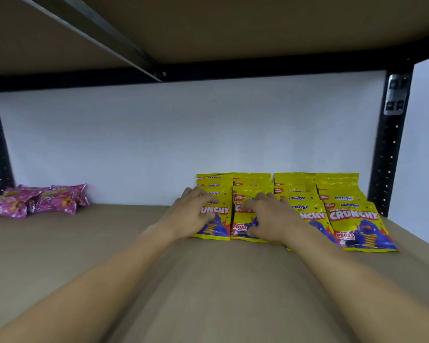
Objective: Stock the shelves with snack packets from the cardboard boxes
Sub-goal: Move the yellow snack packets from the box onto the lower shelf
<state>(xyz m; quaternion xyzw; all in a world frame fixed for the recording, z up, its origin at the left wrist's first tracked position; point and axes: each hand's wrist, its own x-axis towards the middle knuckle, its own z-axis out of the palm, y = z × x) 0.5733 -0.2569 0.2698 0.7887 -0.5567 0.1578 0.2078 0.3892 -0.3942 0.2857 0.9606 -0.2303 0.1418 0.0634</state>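
Observation:
Several yellow "Crunchy" snack packets [354, 219] lie in overlapping rows on the brown shelf board [159, 268], at the back right. My left hand [193, 214] rests on the leftmost row with its fingers bent over the front packet [217, 226]. My right hand [270, 219] lies on the second row, its fingers curved over the front packet [240, 227] and its thumb at the packet's lower edge. Whether either hand truly grips a packet is unclear. No cardboard box is in view.
A heap of pink snack packets [35, 200] lies at the back left of the shelf. A white wall stands behind. Black metal uprights [389, 157] flank the shelf, and the upper shelf board [233, 28] hangs close overhead.

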